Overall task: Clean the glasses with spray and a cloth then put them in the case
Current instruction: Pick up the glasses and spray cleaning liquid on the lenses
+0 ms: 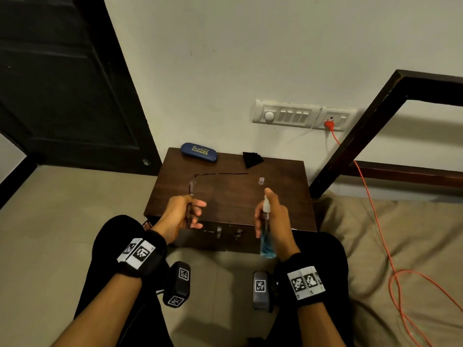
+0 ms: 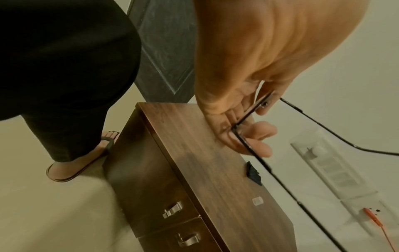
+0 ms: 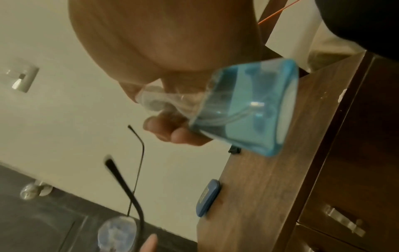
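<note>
My left hand (image 1: 194, 214) pinches the thin black-framed glasses (image 1: 192, 184) by one lens, held above the left front of the small wooden table (image 1: 225, 191); both temples are unfolded and point right. My right hand (image 1: 265, 211) grips a clear spray bottle of blue liquid (image 1: 267, 239) upright, forefinger on its white nozzle, which faces left toward the glasses. In the left wrist view the fingers (image 2: 259, 134) hold the frame (image 2: 248, 145). The right wrist view shows the bottle (image 3: 248, 110) and a wet-looking lens (image 3: 114, 233). The blue case (image 1: 199, 152) lies closed at the back left, the black cloth (image 1: 252, 159) at the back.
The bottle's clear cap (image 1: 261, 180) stands on the table in front of the cloth. The table has drawers with metal handles (image 2: 172, 210). An orange cable (image 1: 375, 216) runs from the wall socket over the bed on the right. A dark door (image 1: 62, 83) is on the left.
</note>
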